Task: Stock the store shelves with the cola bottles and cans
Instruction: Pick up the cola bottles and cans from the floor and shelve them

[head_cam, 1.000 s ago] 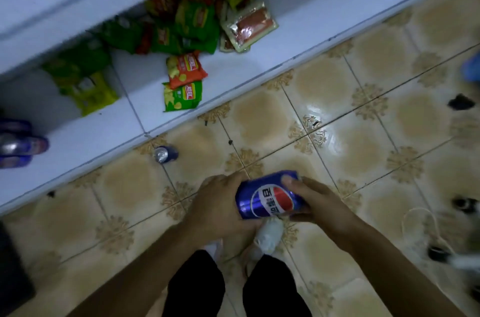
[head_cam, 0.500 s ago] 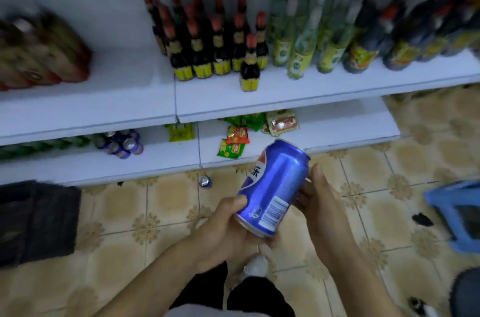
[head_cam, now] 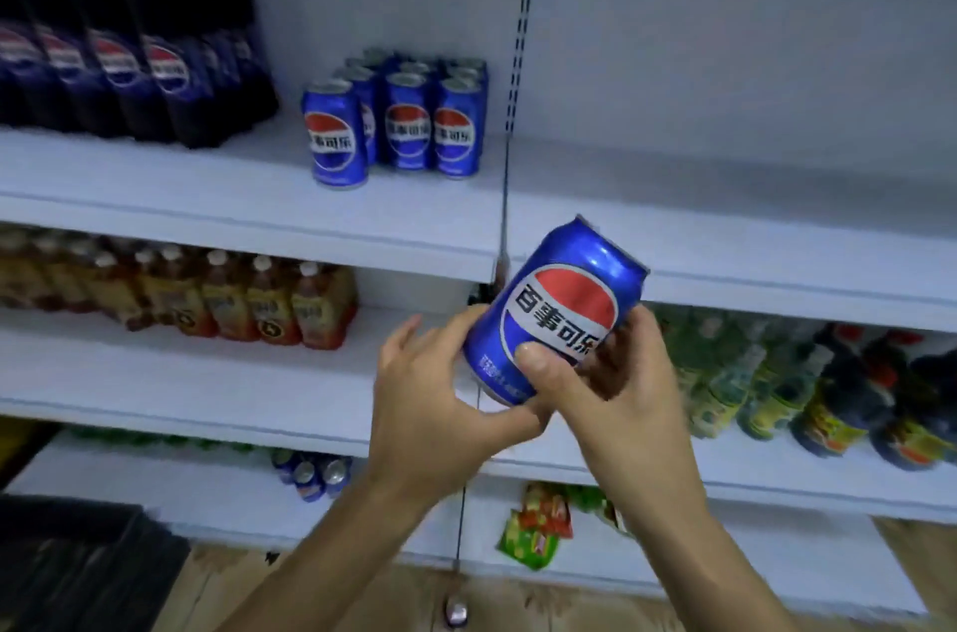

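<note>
I have the blue metal cola can point(head_cam: 559, 310) up in front of the shelving. It is in the air, about level with the front edge of the white upper shelf board point(head_cam: 207, 201), and touches no shelf. Both hands are on it. My left hand point(head_cam: 435, 393) wraps the lower left side with curled fingers. My right hand point(head_cam: 621, 403) grasps the lower right, thumb pressed flat on the printed roundel and the other fingers behind.

I read the two-handed hold as a way to turn the label outward before setting the can down. The roundel faces me, just as the roundels do on the block of upright blue cola cans point(head_cam: 399, 124) standing on the upper board. That block stands to the right of the dark plastic cola bottles point(head_cam: 129, 56), so the bare board in front of or beside it looks like the destination.

The can's long axis is tilted, not upright. Its top rim points up and to the right, leaning away toward the shelves, and its base sits down-left in my hands. I judge it needs righting before it lands.
</note>
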